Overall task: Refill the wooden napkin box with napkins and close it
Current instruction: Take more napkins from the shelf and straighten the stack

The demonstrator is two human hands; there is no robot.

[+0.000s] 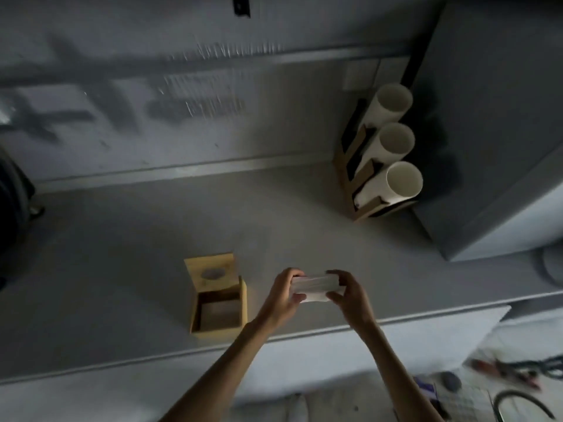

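**Two hands grip a napkin stack beside the open box**

Three white cylindrical tubes [393, 141] lean in a brown cardboard rack [355, 181] at the upper right of the frame, against a large grey cabinet [487, 132], well apart from the work. Nothing lies between the hands and the box on the pale grey counter [122, 269].

Low in the centre, the white stack of folded napkins [315, 286] is held level, its long axis running left to right across the frame. The left hand [285, 295] clasps its left end and the right hand [347, 292] its right end, fingers curled over the top, thumbs underneath.

Just left of the hands stands the square light wooden napkin box [217, 312], open and empty, its lid [211, 274] with a round hole tipped up at the far side.
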